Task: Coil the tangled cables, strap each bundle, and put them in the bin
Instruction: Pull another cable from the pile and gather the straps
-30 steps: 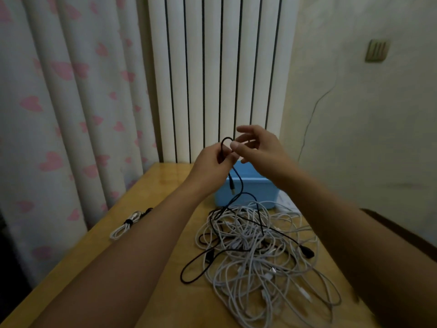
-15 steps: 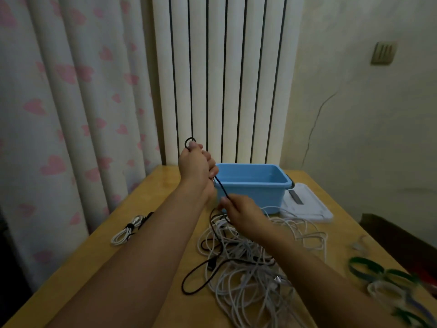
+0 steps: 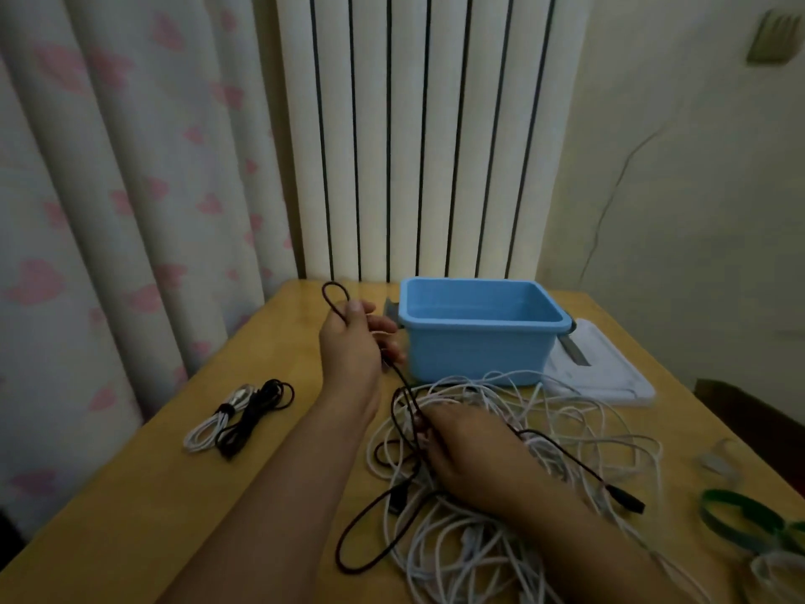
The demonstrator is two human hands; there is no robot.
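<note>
Right hand lowered onto cables | wooden table | curtain

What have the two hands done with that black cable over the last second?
The right hand left the left hand and slid down the black cable to the white cable tangle, pinching it there. The left hand lowered but keeps gripping the cable's loop. The blue bin and two strapped bundles stayed put.
</note>
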